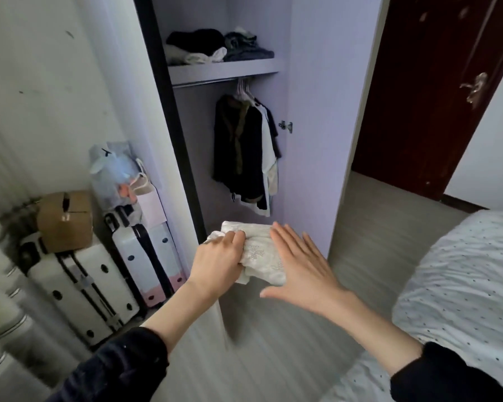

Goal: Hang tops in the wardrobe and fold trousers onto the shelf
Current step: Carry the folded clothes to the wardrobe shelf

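Note:
I hold a folded white garment [259,250] in front of the open wardrobe, about waist high. My left hand [218,261] grips its left edge with closed fingers. My right hand [299,265] lies flat against its right side, fingers spread. Above, the lilac wardrobe shelf [224,71] carries folded clothes [218,47] in black, white and grey piles. Under the shelf, several dark and white tops [246,152] hang from white hangers on the rail [204,82].
The wardrobe's open door [325,111] stands to the right of the hanging tops. White suitcases [99,280], a cardboard box [64,220] and bags are stacked at the left. A bed with a dotted white cover [462,285] is at the right, a dark red room door [436,91] behind it.

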